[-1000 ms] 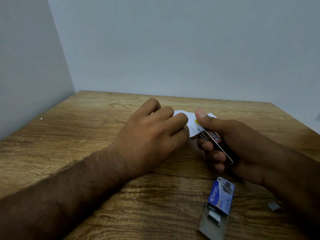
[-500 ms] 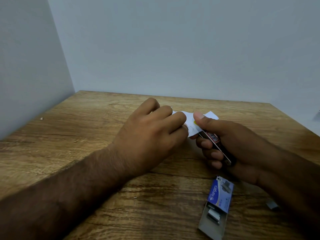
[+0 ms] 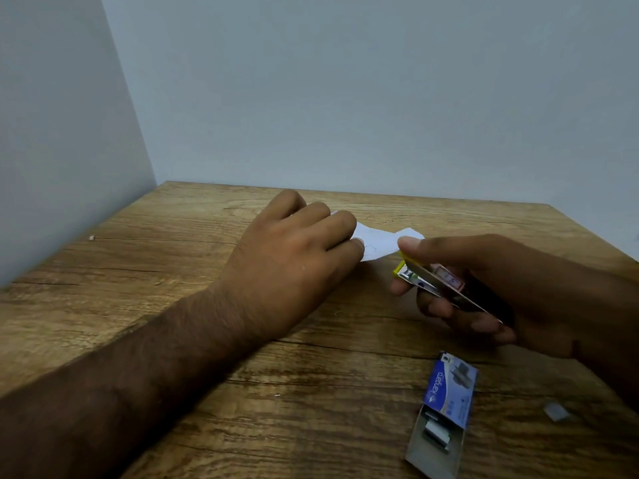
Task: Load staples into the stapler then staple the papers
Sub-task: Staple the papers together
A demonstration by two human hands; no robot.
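Brown wood-grain desk (image 3: 179,305). My left hand (image 3: 290,267) pins the small white papers (image 3: 377,242) flat so they don't slide, grip closed on their edge. My right hand (image 3: 491,288) is wrapped around the small yellow-and-metal stapler (image 3: 430,283), long axis diagonal, nose toward the papers, just beside them. Open blue staple box (image 3: 446,406) near me.

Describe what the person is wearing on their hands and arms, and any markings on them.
Both arms are bare as far as the view reaches: no sleeves, gloves, watch or rings can be seen. The left hand and its forearm are uncovered and hairy. The right hand is also bare, its fingers with short nails. No markings show.
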